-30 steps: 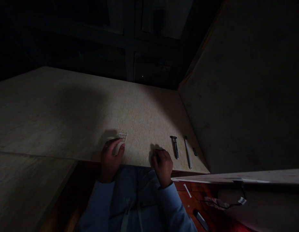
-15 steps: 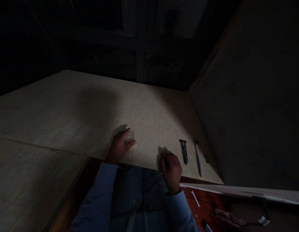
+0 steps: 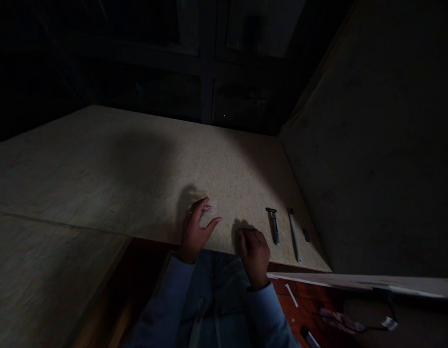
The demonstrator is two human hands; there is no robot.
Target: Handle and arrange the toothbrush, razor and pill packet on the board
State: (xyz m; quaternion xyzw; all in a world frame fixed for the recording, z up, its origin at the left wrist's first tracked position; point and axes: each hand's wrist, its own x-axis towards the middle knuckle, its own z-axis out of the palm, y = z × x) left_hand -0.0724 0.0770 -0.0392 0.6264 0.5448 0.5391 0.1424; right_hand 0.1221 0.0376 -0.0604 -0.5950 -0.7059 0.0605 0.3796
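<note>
My left hand (image 3: 197,232) is over the table near its front edge, thumb and fingers curved around a small clear, see-through piece (image 3: 212,209). It looks like a little transparent cap or cup, but blur and dim light hide its exact kind. To the right, my right hand (image 3: 254,251) rests at the table edge with its fingers curled in. Whatever lies inside those fingers, if anything, is hidden. Beside it lie a dark-headed razor (image 3: 274,227), a pale-handled toothbrush (image 3: 295,237) and a small dark green piece (image 3: 306,235).
The pale, mottled table (image 3: 224,159) runs back to dark window frames (image 3: 207,92). A tall panel (image 3: 376,159) closes off the right side. Below the front edge, a reddish floor (image 3: 287,314) holds a white strip (image 3: 291,295) and a dark cable (image 3: 363,330).
My left hand has moved right with the clear piece, toward my right hand. My right hand stays curled in about the same place. The camera view has shifted slightly.
</note>
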